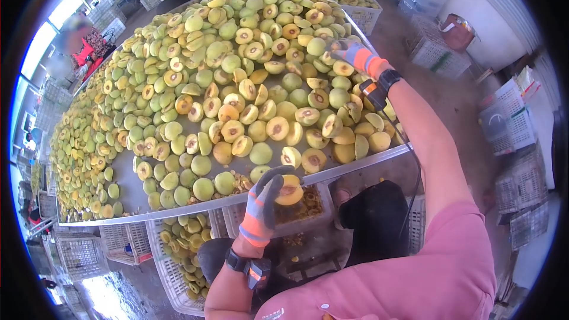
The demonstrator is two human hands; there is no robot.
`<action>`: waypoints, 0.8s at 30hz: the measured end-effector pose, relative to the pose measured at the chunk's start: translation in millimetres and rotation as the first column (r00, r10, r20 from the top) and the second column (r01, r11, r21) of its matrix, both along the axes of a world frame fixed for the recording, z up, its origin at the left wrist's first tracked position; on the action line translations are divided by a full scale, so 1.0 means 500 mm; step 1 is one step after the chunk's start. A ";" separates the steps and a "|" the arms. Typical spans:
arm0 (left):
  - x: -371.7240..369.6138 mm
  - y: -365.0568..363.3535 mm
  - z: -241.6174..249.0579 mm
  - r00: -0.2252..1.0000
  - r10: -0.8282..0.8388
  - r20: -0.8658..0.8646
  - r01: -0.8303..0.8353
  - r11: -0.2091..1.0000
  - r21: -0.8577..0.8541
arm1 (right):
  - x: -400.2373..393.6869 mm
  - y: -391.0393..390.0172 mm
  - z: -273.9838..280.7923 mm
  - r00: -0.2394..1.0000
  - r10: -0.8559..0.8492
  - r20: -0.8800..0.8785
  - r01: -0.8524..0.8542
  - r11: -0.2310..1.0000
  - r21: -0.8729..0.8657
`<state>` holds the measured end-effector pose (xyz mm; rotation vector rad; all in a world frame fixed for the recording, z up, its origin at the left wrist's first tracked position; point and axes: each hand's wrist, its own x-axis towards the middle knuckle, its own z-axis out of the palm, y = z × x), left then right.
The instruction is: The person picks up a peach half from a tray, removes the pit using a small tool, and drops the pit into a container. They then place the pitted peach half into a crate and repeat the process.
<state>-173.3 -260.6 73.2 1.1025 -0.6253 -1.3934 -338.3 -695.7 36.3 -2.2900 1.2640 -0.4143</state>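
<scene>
Halved green-yellow fruits [277,128], many with brown pits or hollows, cover a metal-edged table [355,166]. My left hand [262,200], in a grey and orange glove, holds a fruit half [288,190] with its cut face showing, just off the table's near edge. My right hand [358,57], gloved the same way, reaches over the right part of the pile. Its fingertips are among the fruits, and what they touch is too blurred to make out.
Below the near edge are a crate of fruit halves [184,255] and a bin of brown scraps [305,210]. Another fruit crate [352,3] stands beyond the far right edge. People [89,47] are at the far side. Crates [438,47] stand at right.
</scene>
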 end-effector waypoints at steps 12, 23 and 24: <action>0.013 -0.001 -0.032 0.975 0.004 0.222 -0.006 1.000 0.008 | 0.170 0.082 0.031 0.996 0.066 0.067 -0.054 0.985 -0.166; 0.051 -0.004 -0.017 0.965 0.232 -0.126 -0.245 0.965 -0.100 | 0.222 0.220 0.003 0.897 0.211 -0.387 -0.327 0.908 -0.262; 0.054 0.001 -0.020 0.944 0.232 -0.235 -0.257 0.963 -0.085 | 0.221 0.273 0.012 0.876 0.265 -0.403 -0.373 0.902 -0.218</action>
